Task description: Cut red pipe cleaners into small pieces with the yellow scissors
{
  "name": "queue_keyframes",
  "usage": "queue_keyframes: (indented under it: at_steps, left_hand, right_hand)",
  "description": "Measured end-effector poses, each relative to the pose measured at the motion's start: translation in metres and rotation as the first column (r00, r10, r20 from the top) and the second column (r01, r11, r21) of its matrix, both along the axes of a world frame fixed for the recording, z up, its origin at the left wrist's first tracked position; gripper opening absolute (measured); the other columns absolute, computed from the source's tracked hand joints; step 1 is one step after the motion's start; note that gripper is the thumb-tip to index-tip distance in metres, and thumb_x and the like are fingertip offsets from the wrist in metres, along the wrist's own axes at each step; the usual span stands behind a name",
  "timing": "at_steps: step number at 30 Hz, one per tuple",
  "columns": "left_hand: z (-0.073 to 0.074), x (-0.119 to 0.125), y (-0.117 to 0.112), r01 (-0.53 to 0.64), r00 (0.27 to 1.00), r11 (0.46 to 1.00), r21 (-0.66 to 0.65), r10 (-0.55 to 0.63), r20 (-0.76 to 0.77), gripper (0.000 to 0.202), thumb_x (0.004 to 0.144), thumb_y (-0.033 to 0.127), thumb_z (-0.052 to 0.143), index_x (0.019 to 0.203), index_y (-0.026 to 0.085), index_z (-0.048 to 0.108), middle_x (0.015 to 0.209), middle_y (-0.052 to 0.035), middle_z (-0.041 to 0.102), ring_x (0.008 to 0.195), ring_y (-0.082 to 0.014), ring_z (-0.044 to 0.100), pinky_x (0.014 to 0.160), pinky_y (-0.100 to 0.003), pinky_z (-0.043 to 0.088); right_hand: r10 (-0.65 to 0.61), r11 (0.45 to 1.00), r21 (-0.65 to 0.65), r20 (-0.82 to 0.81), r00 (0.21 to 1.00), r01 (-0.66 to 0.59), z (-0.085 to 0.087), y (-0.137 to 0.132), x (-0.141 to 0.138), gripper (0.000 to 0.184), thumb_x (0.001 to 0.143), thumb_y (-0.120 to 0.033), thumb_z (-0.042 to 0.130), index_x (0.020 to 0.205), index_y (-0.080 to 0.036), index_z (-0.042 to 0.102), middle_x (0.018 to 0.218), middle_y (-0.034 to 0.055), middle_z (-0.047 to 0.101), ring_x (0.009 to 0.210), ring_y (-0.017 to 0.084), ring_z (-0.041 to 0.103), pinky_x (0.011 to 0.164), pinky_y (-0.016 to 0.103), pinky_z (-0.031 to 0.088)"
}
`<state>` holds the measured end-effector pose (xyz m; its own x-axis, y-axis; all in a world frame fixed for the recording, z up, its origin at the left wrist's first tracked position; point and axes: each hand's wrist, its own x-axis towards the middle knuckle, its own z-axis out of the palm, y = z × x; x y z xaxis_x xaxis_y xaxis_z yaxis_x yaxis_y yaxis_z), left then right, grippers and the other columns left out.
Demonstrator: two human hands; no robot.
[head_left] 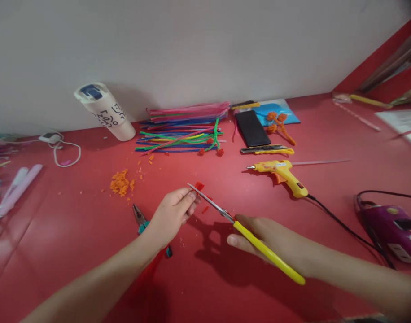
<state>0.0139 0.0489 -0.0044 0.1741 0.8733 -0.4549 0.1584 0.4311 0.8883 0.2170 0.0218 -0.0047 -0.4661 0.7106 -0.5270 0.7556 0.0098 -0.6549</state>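
My left hand [174, 208] pinches a small red piece [199, 185], which looks like a pipe cleaner or fuzzy strip. Scissors with yellow handles [271, 253] are gripped in my right hand [271, 237], their blades reaching up to the red piece at my left fingertips. Whether the blades touch it, I cannot tell. A tiny red scrap [205, 209] lies just beneath on the table. Under my left wrist are pliers [140, 217] with teal handles, partly hidden by the arm.
Orange fuzz [120, 183] is heaped at left. Behind lie coloured pipe cleaners [178, 139], a black phone [253, 128] and a utility knife [268, 150]. A tumbler [111, 114] stands by the wall. At right are a yellow glue gun [282, 172] and a purple power strip [390, 229].
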Motion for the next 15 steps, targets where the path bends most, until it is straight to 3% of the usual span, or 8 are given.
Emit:
queue_keyframes:
  at_steps: [15]
  left_hand:
    - [-0.003,0.000,0.002,0.035,0.999,0.999,-0.013,-0.035,-0.015,0.021,0.078,0.030,0.044,0.071,0.013,0.055,0.049,0.0057,0.043,0.037,-0.0034,0.029,0.037,-0.018,0.018]
  right_hand:
    - [-0.058,0.997,-0.054,-0.095,0.994,0.053,-0.015,-0.003,-0.002,0.039,0.078,-0.053,0.042,0.060,-0.019,0.036,0.056,-0.0051,0.033,0.051,0.008,0.026,0.046,0.022,0.024]
